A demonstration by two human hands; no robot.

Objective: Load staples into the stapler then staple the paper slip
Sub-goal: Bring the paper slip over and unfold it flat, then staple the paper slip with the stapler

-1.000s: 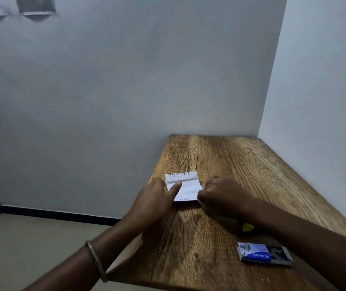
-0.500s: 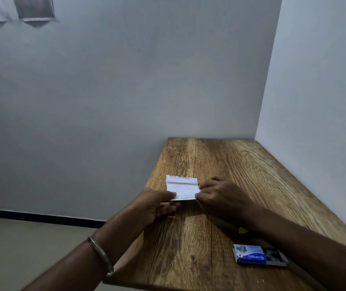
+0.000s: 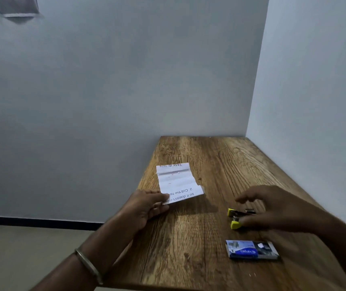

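From the head view, my left hand [image 3: 147,206] has the paper slip [image 3: 177,182] pinched at its near left corner, thumb on top and fingers tucked under the edge. The slip is unfolded, creased across its far part, with printed lines that read upside down to me. Its near end is lifted a little off the wooden table [image 3: 189,248] and throws a shadow on the wood beneath it; whether the far end touches the table I cannot tell. A metal bangle [image 3: 89,265] sits on my left wrist.

My right hand [image 3: 277,208] is over the stapler [image 3: 238,217], which lies to the right of the slip and well apart from it. The hand is motion-blurred. Its fingers are spread loosely, the upper ones stretched out above the stapler and the lower ones down by its near yellow end. I cannot tell whether they have closed on it or only touch it. The stapler shows two yellow ends with a metal part between them.

Nearer to me than the stapler, just beside it on the table, lies the blue staple box [image 3: 251,249], flat, with its right end dark. Grey walls [image 3: 126,80] meet in the corner behind the far right end of the table.
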